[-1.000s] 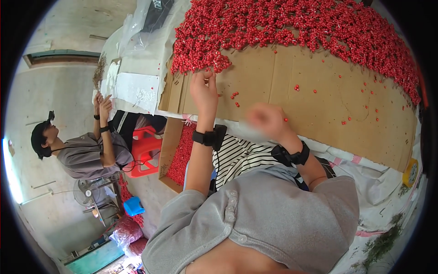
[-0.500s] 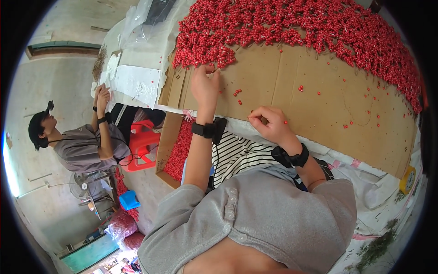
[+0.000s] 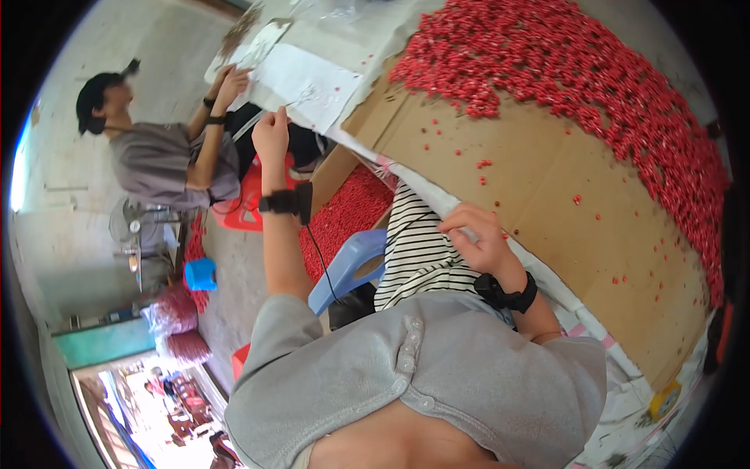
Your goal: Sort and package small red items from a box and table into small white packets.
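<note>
My left hand point(image 3: 271, 139) is raised off the table's left side, fingers closed. It is beside a sheet of white paper point(image 3: 301, 74) that bears small thin white pieces point(image 3: 307, 94). Whatever is pinched in this hand is too small to make out. At the near edge of a brown cardboard sheet point(image 3: 539, 160), my right hand point(image 3: 480, 234) is closed with thumb and fingers together, its contents hidden. A broad heap of red berry sprigs point(image 3: 539, 62) covers the cardboard's far side. Several loose red berries point(image 3: 483, 165) lie nearer to me.
A carton point(image 3: 344, 211) full of red berries stands below the table at left, beside a blue plastic stool point(image 3: 351, 266). Another person point(image 3: 168, 160) works at the table's left end, near a red stool point(image 3: 248, 205). A yellow tape roll point(image 3: 664, 402) sits at the right.
My left hand has left the edge of the berry heap and swung left toward the white paper. My right hand stays near the cardboard's edge. The whole view has turned leftward.
</note>
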Action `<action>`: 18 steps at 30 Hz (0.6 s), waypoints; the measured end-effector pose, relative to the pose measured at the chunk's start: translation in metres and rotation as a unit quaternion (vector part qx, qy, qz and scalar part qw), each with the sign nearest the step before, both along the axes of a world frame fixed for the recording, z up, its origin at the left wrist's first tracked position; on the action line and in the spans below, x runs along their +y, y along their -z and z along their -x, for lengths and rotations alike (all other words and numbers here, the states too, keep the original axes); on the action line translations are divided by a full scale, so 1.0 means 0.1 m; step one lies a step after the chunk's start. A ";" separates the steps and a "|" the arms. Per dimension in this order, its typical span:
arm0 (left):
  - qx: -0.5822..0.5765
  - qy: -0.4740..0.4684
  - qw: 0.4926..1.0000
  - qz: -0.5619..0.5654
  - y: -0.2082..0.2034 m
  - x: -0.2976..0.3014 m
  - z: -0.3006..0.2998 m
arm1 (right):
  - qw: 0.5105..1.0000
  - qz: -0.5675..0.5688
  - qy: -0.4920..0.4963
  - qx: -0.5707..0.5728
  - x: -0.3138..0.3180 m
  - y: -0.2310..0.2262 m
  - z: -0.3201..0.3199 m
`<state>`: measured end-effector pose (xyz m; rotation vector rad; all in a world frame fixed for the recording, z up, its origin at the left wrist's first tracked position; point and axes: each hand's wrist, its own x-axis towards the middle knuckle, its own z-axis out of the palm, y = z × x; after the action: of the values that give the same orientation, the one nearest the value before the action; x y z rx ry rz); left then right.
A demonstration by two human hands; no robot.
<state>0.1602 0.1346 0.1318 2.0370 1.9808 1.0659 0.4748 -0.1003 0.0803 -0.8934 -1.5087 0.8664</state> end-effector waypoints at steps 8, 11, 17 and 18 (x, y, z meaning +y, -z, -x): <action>0.264 -0.005 0.964 -0.021 0.37 0.68 0.54 | 0.940 -0.067 -0.174 -0.286 0.11 0.00 0.48; 0.417 -0.007 0.908 0.037 0.50 0.96 0.68 | 0.943 0.068 -0.218 -0.243 0.15 0.07 0.35; 0.414 -0.007 0.910 0.007 0.56 1.02 0.51 | 0.963 0.122 -0.152 -0.184 0.14 0.11 0.17; 0.399 -0.004 0.915 -0.056 0.57 1.04 0.54 | 0.969 0.091 -0.145 -0.177 0.16 0.09 0.21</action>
<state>0.1061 0.2383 0.0751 2.8399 2.2628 0.3416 0.4541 -0.0845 0.0711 -1.0160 -1.9271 1.1140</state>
